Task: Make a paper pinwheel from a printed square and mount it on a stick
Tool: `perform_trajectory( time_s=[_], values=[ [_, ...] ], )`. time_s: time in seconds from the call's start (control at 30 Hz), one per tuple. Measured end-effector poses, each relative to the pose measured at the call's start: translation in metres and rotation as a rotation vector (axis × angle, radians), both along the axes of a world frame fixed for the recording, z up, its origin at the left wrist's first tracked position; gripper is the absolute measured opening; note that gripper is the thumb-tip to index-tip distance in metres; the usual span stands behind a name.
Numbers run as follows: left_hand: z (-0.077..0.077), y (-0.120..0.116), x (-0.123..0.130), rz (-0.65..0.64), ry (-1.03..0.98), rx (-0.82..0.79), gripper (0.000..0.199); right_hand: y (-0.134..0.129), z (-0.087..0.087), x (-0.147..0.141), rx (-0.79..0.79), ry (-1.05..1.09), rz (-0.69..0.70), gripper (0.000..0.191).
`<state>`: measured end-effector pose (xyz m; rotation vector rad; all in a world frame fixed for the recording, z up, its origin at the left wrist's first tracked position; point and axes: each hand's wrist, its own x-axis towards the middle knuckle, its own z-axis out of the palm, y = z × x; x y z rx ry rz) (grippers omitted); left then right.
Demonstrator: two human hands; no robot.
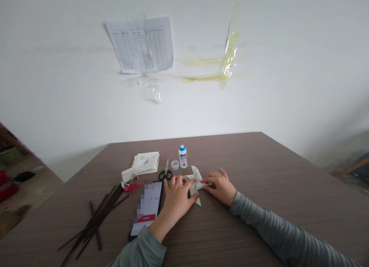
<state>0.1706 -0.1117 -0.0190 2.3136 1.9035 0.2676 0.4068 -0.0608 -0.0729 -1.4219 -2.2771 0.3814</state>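
Observation:
A folded white paper pinwheel shape (196, 185) with pointed arms lies on the brown table between my hands. My left hand (178, 194) is bent over its left side, thumb and fingers closed on the paper. On the right side, my right hand (220, 186) pinches one arm of the paper between thumb and forefinger. Just behind stands a white bottle with a blue cap (183, 157), and beside it is a small clear cup (175, 165). Black-handled scissors (165, 174) rest behind my left hand.
A phone (150, 207) lies left of my left wrist. Dark thin sticks (96, 221) are piled farther left. A small open box (128, 178) and a stack of white paper (146, 162) sit behind them. The table (245, 155) meets a white wall.

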Motion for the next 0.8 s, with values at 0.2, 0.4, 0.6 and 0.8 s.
perform_trajectory(
  time_s=[0.2, 0.4, 0.6, 0.8],
  values=[
    [0.003, -0.001, 0.000, -0.021, 0.018, -0.008, 0.052, 0.000, 0.000, -0.001, -0.006, 0.012, -0.006, 0.025],
    [0.008, -0.002, 0.001, -0.028, 0.037, -0.021, 0.053, -0.001, -0.001, 0.000, -0.004, 0.018, -0.005, 0.024],
    [0.000, 0.000, -0.001, -0.028, 0.020, 0.030, 0.051, 0.002, -0.004, 0.001, 0.017, 0.008, -0.001, 0.027],
    [-0.016, 0.004, -0.006, -0.022, 0.004, 0.096, 0.050, 0.003, -0.007, 0.002, 0.045, -0.009, -0.003, 0.025]
  ],
)
